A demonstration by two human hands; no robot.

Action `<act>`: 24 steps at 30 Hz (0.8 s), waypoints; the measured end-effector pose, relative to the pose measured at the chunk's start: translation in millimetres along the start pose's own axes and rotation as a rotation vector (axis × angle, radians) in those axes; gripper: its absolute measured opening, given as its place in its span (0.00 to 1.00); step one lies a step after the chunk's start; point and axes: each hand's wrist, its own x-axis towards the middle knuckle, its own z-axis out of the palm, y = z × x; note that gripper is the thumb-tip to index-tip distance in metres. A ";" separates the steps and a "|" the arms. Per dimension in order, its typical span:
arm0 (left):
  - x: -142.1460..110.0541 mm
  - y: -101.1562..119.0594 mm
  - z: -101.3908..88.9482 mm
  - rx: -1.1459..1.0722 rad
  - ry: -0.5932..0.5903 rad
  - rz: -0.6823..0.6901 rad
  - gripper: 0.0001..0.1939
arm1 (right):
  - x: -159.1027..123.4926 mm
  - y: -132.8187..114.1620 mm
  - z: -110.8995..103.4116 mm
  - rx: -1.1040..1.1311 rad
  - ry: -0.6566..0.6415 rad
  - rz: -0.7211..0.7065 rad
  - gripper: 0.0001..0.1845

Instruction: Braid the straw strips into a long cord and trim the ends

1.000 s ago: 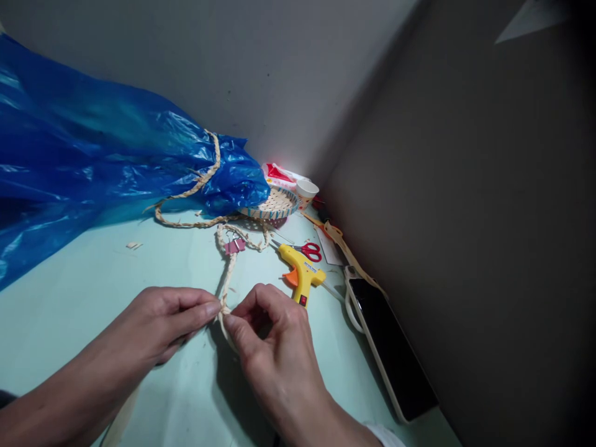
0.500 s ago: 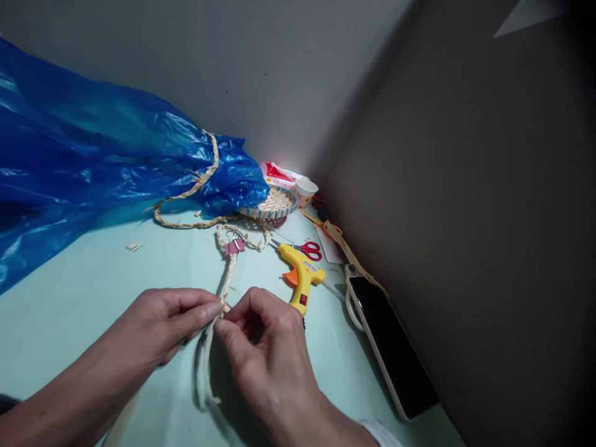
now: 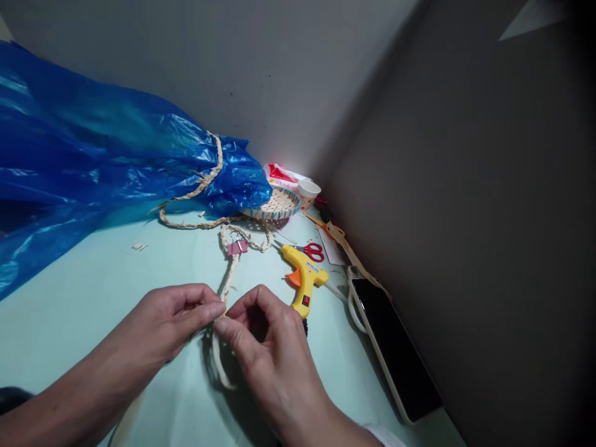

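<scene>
A pale braided cord [image 3: 228, 282] runs down the table toward me, and both my hands pinch it near its lower end. My left hand [image 3: 179, 320] grips it between thumb and forefinger from the left. Close against those fingertips, my right hand [image 3: 267, 347] pinches the strands with thumb and forefinger. Loose strand ends [image 3: 218, 360] hang below the pinch, casting a shadow on the table. Farther up, a pink binder clip [image 3: 237, 248] is clamped on the cord. Exactly how the strands cross is hidden by my fingers.
A yellow glue gun [image 3: 305, 279] lies right of the cord, near red-handled scissors [image 3: 313, 251]. A phone [image 3: 395, 347] rests by the right wall. Behind are a woven basket [image 3: 274, 211], a paper cup [image 3: 308, 192] and a blue plastic bag [image 3: 116, 149] tied with braid.
The loose strand ends have swung right and slightly up. Both hands keep their pinch on the cord with barely any shift. The whole view has moved slightly.
</scene>
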 end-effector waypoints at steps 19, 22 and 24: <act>-7.5 -6.9 1.4 0.057 0.022 0.020 0.17 | -11.4 3.5 -2.0 -0.612 0.151 -0.510 0.09; -5.8 -12.0 0.9 0.010 0.020 0.043 0.15 | -13.1 8.2 5.6 -0.671 0.242 -0.721 0.11; -4.2 -12.9 0.5 -0.029 0.038 0.056 0.14 | -12.9 10.7 9.7 -0.680 0.281 -0.825 0.10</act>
